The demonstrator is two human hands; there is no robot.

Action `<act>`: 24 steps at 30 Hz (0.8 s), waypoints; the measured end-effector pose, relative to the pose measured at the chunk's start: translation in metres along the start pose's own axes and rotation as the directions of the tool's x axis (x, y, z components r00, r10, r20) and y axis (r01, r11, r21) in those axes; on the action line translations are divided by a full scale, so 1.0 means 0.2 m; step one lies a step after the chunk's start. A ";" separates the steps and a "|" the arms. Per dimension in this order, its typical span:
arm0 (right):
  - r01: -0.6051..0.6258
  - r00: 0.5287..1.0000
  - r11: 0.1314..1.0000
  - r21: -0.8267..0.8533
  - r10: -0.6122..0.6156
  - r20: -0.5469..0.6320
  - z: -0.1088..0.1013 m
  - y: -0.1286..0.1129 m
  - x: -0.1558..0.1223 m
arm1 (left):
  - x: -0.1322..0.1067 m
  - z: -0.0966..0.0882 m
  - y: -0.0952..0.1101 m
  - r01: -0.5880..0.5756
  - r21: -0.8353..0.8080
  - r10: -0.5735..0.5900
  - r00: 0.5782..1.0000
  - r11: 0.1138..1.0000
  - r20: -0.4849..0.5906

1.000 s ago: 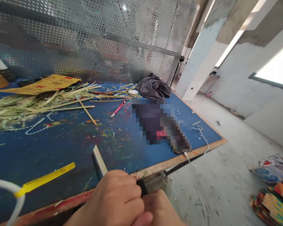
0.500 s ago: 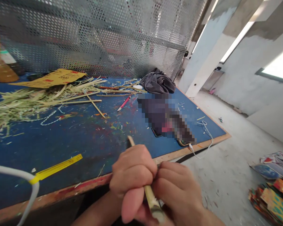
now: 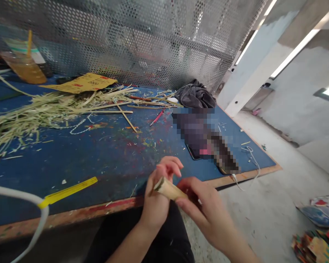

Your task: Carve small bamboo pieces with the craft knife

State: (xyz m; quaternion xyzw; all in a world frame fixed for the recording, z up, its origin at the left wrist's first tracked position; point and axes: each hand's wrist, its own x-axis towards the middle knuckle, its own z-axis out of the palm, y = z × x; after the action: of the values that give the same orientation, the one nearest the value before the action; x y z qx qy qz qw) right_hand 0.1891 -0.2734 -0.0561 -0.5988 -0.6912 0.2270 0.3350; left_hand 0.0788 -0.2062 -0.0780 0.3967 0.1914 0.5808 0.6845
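Observation:
A pale piece of split bamboo (image 3: 170, 190) lies slantwise over the front edge of the table, its broad cut end towards the left. My right hand (image 3: 205, 206) pinches it between thumb and fingers near its right part, which is hidden by the hand. Just behind the broad end, my left hand (image 3: 159, 201) is loosely curled with its fingers apart and not wrapped round the bamboo; whether the palm touches it cannot be seen. On the blue tabletop (image 3: 112, 157) beyond, a red-handled knife (image 3: 157, 117) rests near a thin bamboo strip (image 3: 127, 118).
Pale shavings (image 3: 52, 109) heap at the left under a yellow sandpaper sheet (image 3: 83, 83). A drink cup (image 3: 27, 69) stands behind. Dark cloth (image 3: 196, 95) lies at the back right, near a blurred patch and white cable (image 3: 256, 160). A white tube (image 3: 42, 219) crosses the front left.
Both fists were closed around the bamboo. My left hand has loosened and opened, and my right hand has turned the piece so its broad end points left. The view has shifted slightly left.

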 end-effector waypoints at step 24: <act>0.407 0.878 0.881 -0.241 -0.450 -0.164 0.12 -0.11 0.00 | -0.18 -0.24 0.31 -0.377 0.597 0.121 0.898 0.708 0.424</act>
State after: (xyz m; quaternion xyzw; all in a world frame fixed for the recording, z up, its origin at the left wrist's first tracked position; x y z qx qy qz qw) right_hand 0.1570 -0.2757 -0.0566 -0.4815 -0.7857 0.0104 0.3881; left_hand -0.0046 -0.2249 -0.0666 0.7346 0.2032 0.4809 0.4335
